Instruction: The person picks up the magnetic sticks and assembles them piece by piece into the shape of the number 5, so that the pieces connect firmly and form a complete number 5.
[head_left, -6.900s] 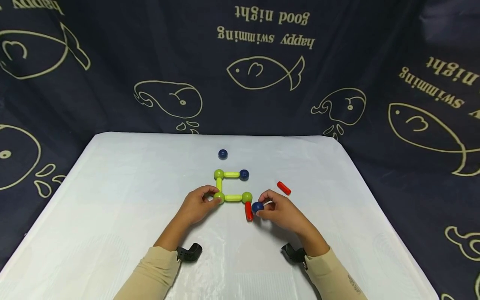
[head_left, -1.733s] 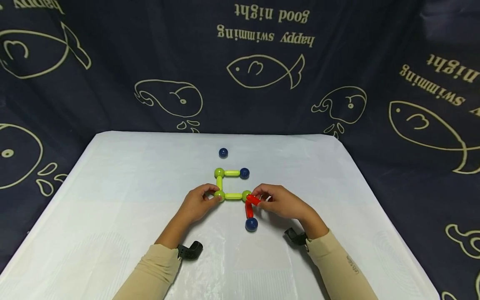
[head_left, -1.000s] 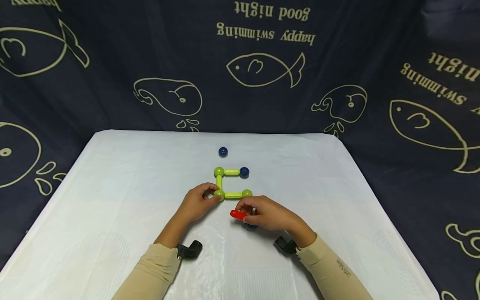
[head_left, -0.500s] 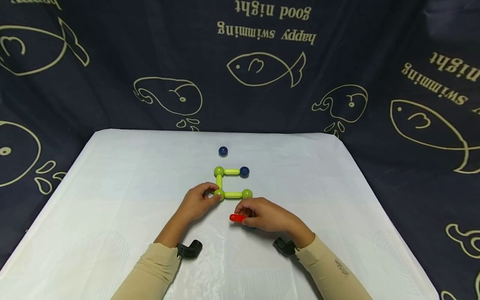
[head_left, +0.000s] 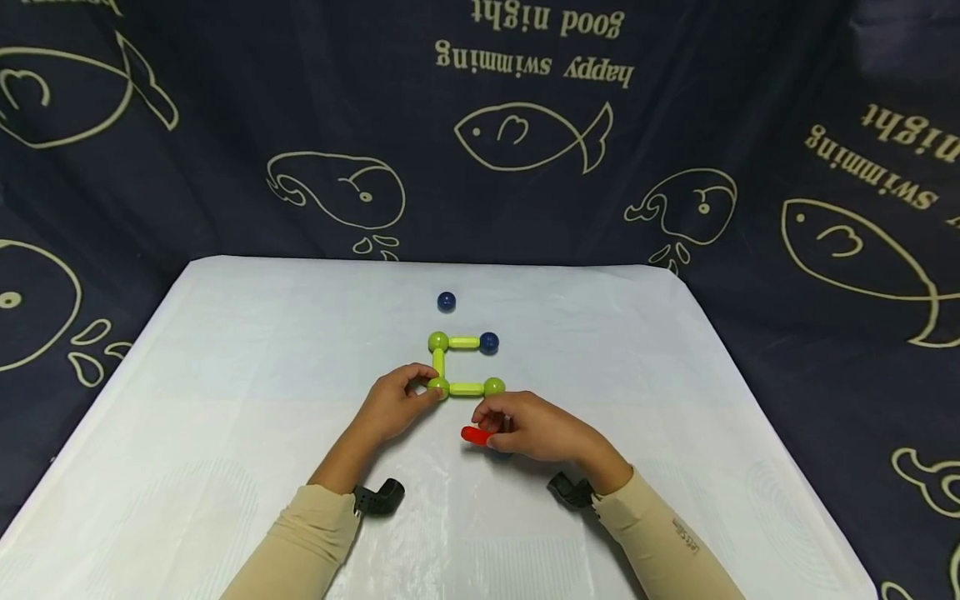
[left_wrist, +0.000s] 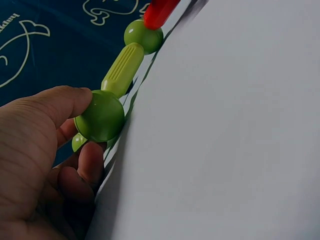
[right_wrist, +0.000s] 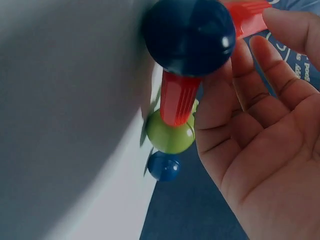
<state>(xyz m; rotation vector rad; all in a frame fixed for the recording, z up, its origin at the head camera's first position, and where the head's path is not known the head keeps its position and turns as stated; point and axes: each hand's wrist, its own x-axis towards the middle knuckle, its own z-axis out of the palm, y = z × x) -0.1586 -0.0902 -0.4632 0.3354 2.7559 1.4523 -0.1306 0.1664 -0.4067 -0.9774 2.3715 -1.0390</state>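
Observation:
A toy frame of balls and rods lies on the table. My left hand pinches its green corner ball, from which a yellow-green rod runs to another green ball. In the right wrist view, a red rod joins that second green ball to a large blue ball. My right hand holds a second red rod between thumb and fingers, against or beside this blue ball; contact is unclear. In the head view my right hand hides most of the blue ball and the joined rod.
At the frame's far side a green ball and a rod lead to a blue ball. A loose blue ball lies beyond them. Behind the white table hangs a dark fish-print cloth.
My right hand let go of the blue ball at the joined red rod's near end. It took the loose red rod from the right and brought it nearer me. My left hand stayed put.

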